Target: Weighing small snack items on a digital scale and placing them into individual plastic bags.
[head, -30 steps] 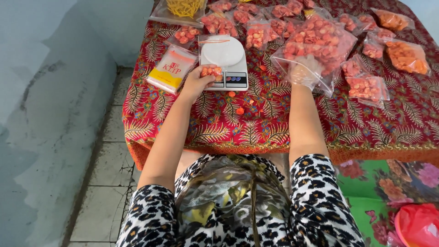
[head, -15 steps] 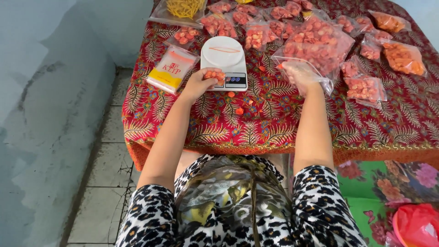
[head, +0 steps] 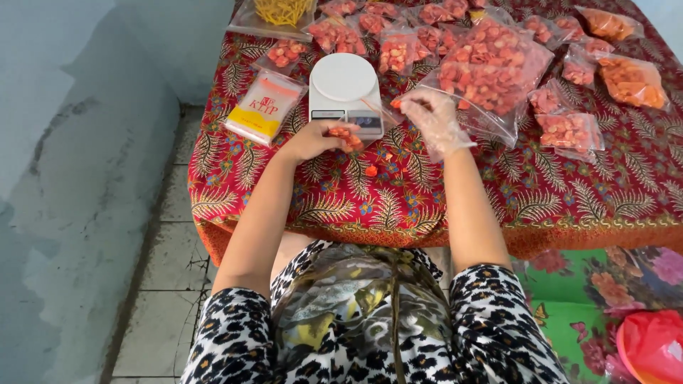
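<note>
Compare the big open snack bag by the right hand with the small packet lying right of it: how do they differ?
The big open bag is far larger and fuller than the small packet. The big bag's mouth gapes beside the gloved right hand; the small packet lies flat, untouched. Both are clear plastic holding orange-red pieces on the patterned cloth.

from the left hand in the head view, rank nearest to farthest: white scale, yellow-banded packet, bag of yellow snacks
1. White scale: just beyond the left hand, which is at its front edge.
2. Yellow-banded packet: farther off, to the left of the scale.
3. Bag of yellow snacks: farthest, at the table's far edge.
</note>
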